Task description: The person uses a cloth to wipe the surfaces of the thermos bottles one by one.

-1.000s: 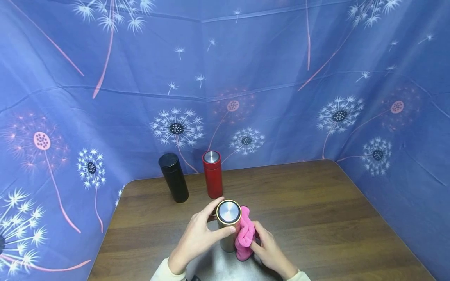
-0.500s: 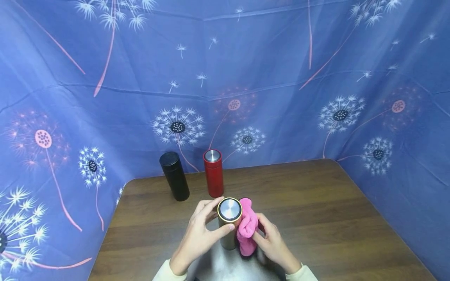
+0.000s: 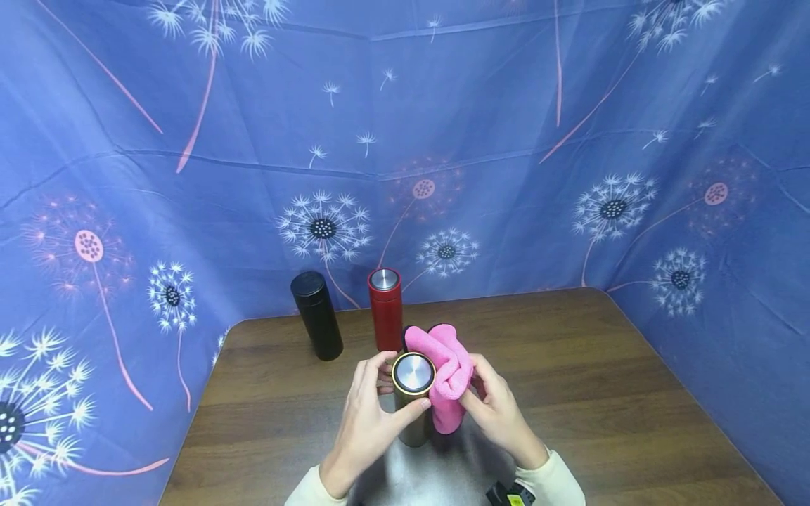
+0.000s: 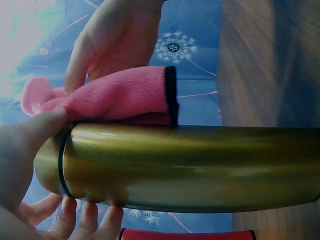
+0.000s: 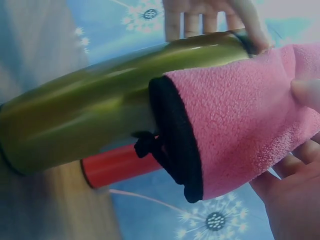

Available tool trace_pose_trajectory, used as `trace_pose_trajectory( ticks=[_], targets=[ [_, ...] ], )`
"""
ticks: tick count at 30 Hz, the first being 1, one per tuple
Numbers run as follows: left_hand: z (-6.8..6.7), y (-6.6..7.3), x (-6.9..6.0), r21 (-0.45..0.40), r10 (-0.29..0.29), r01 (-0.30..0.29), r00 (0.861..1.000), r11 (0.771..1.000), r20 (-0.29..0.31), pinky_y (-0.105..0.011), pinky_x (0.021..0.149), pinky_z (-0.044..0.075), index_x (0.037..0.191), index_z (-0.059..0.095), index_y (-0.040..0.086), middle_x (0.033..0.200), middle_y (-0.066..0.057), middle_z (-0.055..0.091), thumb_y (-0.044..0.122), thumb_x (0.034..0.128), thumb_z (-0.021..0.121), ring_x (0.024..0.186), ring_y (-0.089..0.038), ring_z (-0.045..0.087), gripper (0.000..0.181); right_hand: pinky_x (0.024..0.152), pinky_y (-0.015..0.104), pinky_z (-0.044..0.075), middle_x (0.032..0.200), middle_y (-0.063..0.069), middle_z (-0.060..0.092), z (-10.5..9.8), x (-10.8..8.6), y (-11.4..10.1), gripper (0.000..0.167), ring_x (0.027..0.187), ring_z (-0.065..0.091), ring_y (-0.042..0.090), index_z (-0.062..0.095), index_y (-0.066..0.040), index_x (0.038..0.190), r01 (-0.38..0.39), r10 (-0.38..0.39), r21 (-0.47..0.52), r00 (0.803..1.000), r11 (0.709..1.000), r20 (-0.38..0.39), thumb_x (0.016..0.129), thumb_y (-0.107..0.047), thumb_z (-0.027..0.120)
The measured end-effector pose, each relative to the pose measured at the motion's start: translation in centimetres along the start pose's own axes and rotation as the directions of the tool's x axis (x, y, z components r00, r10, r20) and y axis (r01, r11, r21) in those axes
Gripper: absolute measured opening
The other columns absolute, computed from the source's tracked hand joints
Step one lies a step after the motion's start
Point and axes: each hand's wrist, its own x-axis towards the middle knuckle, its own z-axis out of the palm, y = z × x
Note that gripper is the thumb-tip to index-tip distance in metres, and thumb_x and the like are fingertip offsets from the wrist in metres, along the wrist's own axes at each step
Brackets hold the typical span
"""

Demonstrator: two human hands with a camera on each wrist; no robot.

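Well, gold bottle (image 4: 192,167), cloth (image 5: 240,122), unreadable wrist label (image 3: 515,500)

From the gold bottle (image 3: 414,425) as dial centre in the head view, meets the left grip (image 3: 363,425) at 8 o'clock, curled around the upper part; meets the pink cloth (image 3: 451,383) at 2, lying against the gold side, backed by the right grip (image 3: 500,413) at 3. Runs into the red bottle (image 3: 387,320) at 11 and the black bottle (image 3: 318,316) at 10, with a slim lane between both. Stops at 12 against the blue hanging (image 3: 506,176). Opens widest from 1 to 4 across the tabletop (image 3: 601,393), beyond the right grip; opens also at 9. Reaches the bright lid (image 3: 414,372) from above; passes at 6 between the pale sleeves (image 3: 316,488).
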Motion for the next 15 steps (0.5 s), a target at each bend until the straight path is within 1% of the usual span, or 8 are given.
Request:
trace_pose_trajectory(
  ticks=[2, 4, 6, 8, 10, 12, 13, 15],
  targets=[
    [-0.1, -0.2, 0.1, -0.036, 0.009, -0.009, 1.0, 0.999, -0.003, -0.031, 0.079, 0.059, 0.13, 0.054, 0.019, 0.114, 0.009, 0.054, 0.045, 0.0682, 0.092, 0.095, -0.008, 0.059, 0.077, 0.093, 0.019, 0.049, 0.115, 0.005, 0.063, -0.1, 0.2, -0.2, 0.044, 0.108, 0.06, 0.011, 0.053, 0.005, 0.122, -0.005, 0.005, 0.007, 1.0, 1.0, -0.002, 0.083, 0.025, 0.06],
    [-0.2, -0.4, 0.2, -0.077, 0.033, -0.033, 0.999, 0.996, 0.004, -0.033, 0.079, 0.059, 0.128, 0.056, 0.014, 0.115, 0.007, 0.057, 0.039, 0.0692, 0.093, 0.096, -0.011, 0.062, 0.073, 0.09, 0.019, 0.051, 0.115, 0.005, 0.063, -0.2, 0.4, -0.5, 0.044, 0.107, 0.06, 0.011, 0.053, 0.005, 0.123, -0.007, 0.007, 0.003, 1.0, 1.0, -0.005, 0.083, 0.025, 0.06],
    [-0.4, -0.8, 0.3, -0.123, 0.068, -0.064, 0.997, 0.99, 0.024, -0.034, 0.08, 0.06, 0.128, 0.057, 0.01, 0.117, 0.005, 0.059, 0.034, 0.0714, 0.093, 0.098, -0.013, 0.064, 0.07, 0.089, 0.019, 0.051, 0.114, 0.005, 0.063, -0.3, 0.5, -0.8, 0.044, 0.105, 0.061, 0.011, 0.054, 0.005, 0.123, -0.005, 0.005, -0.002, 1.0, 1.0, -0.009, 0.083, 0.025, 0.06],
    [-0.7, -1.3, 0.4, -0.184, 0.111, -0.099, 0.992, 0.978, 0.055, -0.035, 0.082, 0.059, 0.129, 0.057, 0.008, 0.12, 0.0, 0.062, 0.027, 0.0746, 0.091, 0.1, -0.017, 0.067, 0.067, 0.088, 0.019, 0.051, 0.114, 0.004, 0.063, -0.4, 0.6, -1.0, 0.044, 0.105, 0.061, 0.011, 0.053, 0.006, 0.122, 0.001, -0.001, -0.005, 1.0, 1.0, -0.011, 0.083, 0.025, 0.06],
    [-1.0, -1.8, 0.6, -0.246, 0.15, -0.121, 0.984, 0.962, 0.098, -0.036, 0.085, 0.058, 0.131, 0.057, 0.007, 0.123, -0.003, 0.063, 0.02, 0.0776, 0.089, 0.103, -0.02, 0.067, 0.064, 0.089, 0.019, 0.051, 0.114, 0.004, 0.063, -0.5, 0.7, -1.3, 0.043, 0.105, 0.061, 0.011, 0.053, 0.007, 0.122, 0.006, -0.006, 0.001, 1.0, 1.0, -0.011, 0.083, 0.025, 0.059],
    [-1.3, -2.2, 0.9, -0.3, 0.193, -0.141, 0.97, 0.943, 0.149, -0.037, 0.088, 0.057, 0.135, 0.056, 0.006, 0.128, -0.007, 0.063, 0.013, 0.0804, 0.086, 0.107, -0.023, 0.067, 0.062, 0.089, 0.019, 0.051, 0.114, 0.004, 0.063, -0.5, 0.9, -1.5, 0.043, 0.106, 0.061, 0.011, 0.053, 0.007, 0.122, 0.011, -0.011, 0.011, 1.0, 1.0, -0.012, 0.083, 0.025, 0.059],
    [-1.5, -2.3, 1.0, -0.318, 0.212, -0.149, 0.962, 0.936, 0.175, -0.038, 0.09, 0.056, 0.136, 0.055, 0.006, 0.13, -0.008, 0.062, 0.01, 0.0816, 0.085, 0.11, -0.024, 0.066, 0.062, 0.09, 0.019, 0.051, 0.115, 0.004, 0.063, -0.6, 1.0, -1.6, 0.043, 0.106, 0.061, 0.011, 0.053, 0.007, 0.122, 0.012, -0.012, 0.017, 1.0, 1.0, -0.012, 0.083, 0.025, 0.059],
    [-1.7, -2.4, 1.2, -0.32, 0.245, -0.168, 0.945, 0.932, 0.218, -0.038, 0.092, 0.056, 0.14, 0.053, 0.005, 0.136, -0.008, 0.06, 0.008, 0.0842, 0.082, 0.115, -0.024, 0.063, 0.063, 0.09, 0.019, 0.051, 0.115, 0.005, 0.063, -0.6, 1.1, -1.6, 0.043, 0.106, 0.06, 0.011, 0.052, 0.007, 0.122, 0.014, -0.014, 0.027, 1.0, 1.0, -0.013, 0.083, 0.025, 0.059]
  ],
)
